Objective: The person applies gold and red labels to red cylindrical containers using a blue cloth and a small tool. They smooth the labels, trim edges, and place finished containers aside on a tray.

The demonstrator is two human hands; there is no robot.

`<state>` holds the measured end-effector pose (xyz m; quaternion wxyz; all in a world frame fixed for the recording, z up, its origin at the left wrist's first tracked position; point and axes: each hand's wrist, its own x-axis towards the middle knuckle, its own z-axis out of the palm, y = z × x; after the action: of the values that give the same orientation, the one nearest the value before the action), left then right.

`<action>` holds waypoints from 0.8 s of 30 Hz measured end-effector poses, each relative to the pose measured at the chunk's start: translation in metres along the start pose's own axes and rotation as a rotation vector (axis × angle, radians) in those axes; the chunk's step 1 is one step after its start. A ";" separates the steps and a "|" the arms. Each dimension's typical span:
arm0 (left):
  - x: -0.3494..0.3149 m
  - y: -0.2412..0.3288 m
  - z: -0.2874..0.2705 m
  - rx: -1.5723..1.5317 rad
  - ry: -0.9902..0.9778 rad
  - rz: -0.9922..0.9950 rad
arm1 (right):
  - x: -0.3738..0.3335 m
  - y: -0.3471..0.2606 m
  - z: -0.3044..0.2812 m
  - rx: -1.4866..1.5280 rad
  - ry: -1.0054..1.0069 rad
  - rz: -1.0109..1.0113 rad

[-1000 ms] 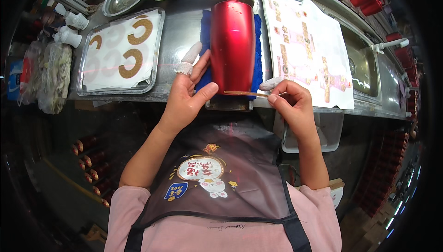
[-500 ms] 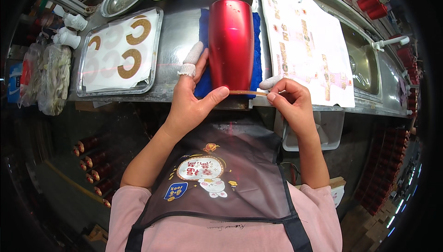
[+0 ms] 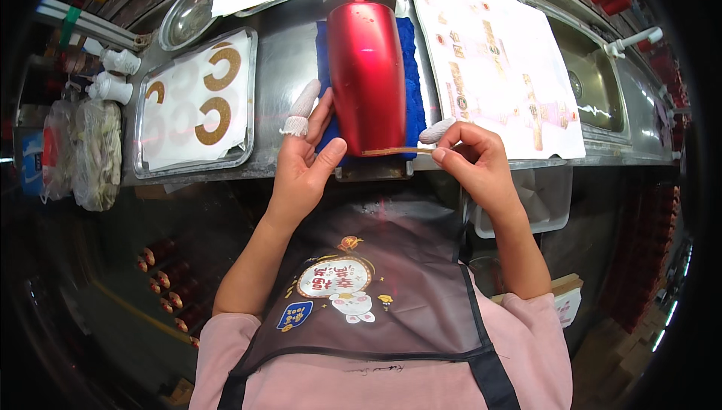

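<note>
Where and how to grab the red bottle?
Probably mid-body, from above on the right: the red bottle lies over the blue cloth, neck away from the person, its rounded right flank bare, the left hand at its left side. Avoid the base, where the right hand holds a thin strip.

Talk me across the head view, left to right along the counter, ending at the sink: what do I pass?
Plastic bags → tray → left hand → red bottle → right hand → sink.
</note>
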<state>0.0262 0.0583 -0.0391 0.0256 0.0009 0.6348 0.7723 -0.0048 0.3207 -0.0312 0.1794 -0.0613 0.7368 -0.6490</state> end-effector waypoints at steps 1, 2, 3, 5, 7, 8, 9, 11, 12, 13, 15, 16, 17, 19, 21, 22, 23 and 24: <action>0.000 -0.001 0.000 0.057 -0.024 0.030 | 0.000 0.000 0.000 -0.001 0.001 -0.003; 0.000 -0.002 0.001 0.100 -0.035 0.058 | 0.000 0.001 0.000 -0.002 0.002 -0.007; 0.000 -0.003 0.003 0.143 -0.041 0.080 | -0.001 0.000 0.000 0.008 0.004 -0.002; -0.001 -0.005 0.005 0.239 -0.033 0.096 | -0.001 0.000 -0.001 0.028 0.004 0.008; -0.001 -0.006 0.007 0.287 -0.028 0.105 | -0.002 -0.002 -0.001 0.004 0.010 0.011; -0.001 -0.006 0.007 0.288 -0.029 0.108 | -0.001 -0.002 -0.001 0.001 0.012 -0.002; -0.001 -0.006 0.007 0.289 -0.027 0.110 | -0.001 -0.002 -0.001 -0.007 0.015 0.014; -0.002 -0.007 0.006 0.286 -0.027 0.110 | -0.001 -0.002 -0.001 -0.004 0.013 0.014; -0.002 -0.007 0.006 0.285 -0.023 0.111 | 0.000 -0.002 0.000 0.001 0.015 0.015; -0.002 -0.008 0.007 0.277 -0.011 0.116 | 0.000 -0.001 0.000 0.006 0.017 0.014; -0.002 -0.009 0.008 0.260 0.019 0.130 | 0.001 0.000 0.001 0.003 0.018 0.018; -0.002 -0.010 0.009 0.261 0.022 0.134 | 0.001 0.000 0.001 -0.004 0.017 0.021; -0.002 -0.010 0.010 0.262 0.027 0.138 | 0.001 0.001 0.001 -0.017 0.021 0.030; -0.004 -0.010 0.010 0.318 0.048 0.176 | 0.001 0.002 0.002 -0.027 0.032 0.024; -0.008 -0.006 0.009 0.440 0.068 0.225 | 0.001 0.002 0.002 -0.049 0.034 0.024; -0.012 -0.002 0.008 0.610 0.045 0.346 | 0.002 0.002 0.002 -0.060 0.029 0.027; -0.016 0.002 0.006 0.766 0.019 0.482 | 0.002 0.002 0.002 -0.076 0.034 0.050; -0.020 0.003 0.007 0.846 0.011 0.525 | 0.003 0.002 0.002 -0.074 0.035 0.027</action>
<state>0.0463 0.0633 -0.0339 -0.1755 0.1668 0.8711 0.4273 -0.0065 0.3187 -0.0334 0.1729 -0.0468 0.7640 -0.6198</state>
